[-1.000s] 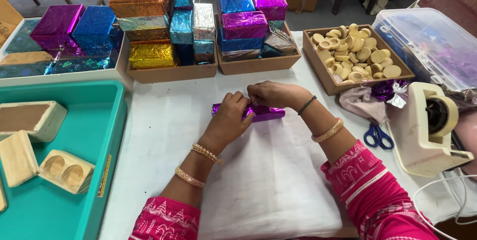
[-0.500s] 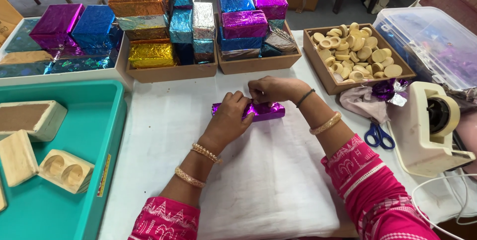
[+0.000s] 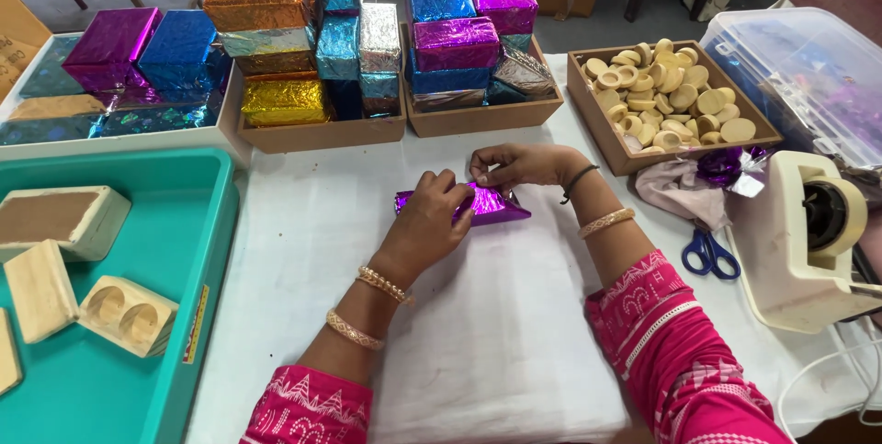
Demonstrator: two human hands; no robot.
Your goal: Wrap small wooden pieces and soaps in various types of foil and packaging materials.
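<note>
Two hands met over one small purple foil parcel (image 3: 478, 207) that lay flat on the white cloth (image 3: 478, 334) covering the desk, just in front of the wooden trays. My left hand (image 3: 430, 219) was curled over its left half, fingers closed on the parcel and pressing it down. My right hand (image 3: 516, 165) sat at the top edge toward the right end, fingertips pinched on a fold of the foil there.

I judged the parcel light and stiff at its core, likely a small block inside, with a thin, crinkly skin that would tear or crease if pulled hard. The foil looked slick, so a grip across the long flat sides seemed surer than one at the ends, where the wrapping bunched into loose corners.

It was a short oblong, glossy magenta-purple and mirror-bright. Its right end was folded to a blunt point; the left end showed beyond my knuckles.

Around it I saw a teal bin (image 3: 197, 251) with bare wooden blocks (image 3: 129, 315) on the left, stacks of wrapped boxes (image 3: 276, 49) in many colours behind, a tray of pale round discs (image 3: 666, 99) to the right, blue-handled scissors (image 3: 707, 253) and a cream tape dispenser (image 3: 808, 242) beside them.
</note>
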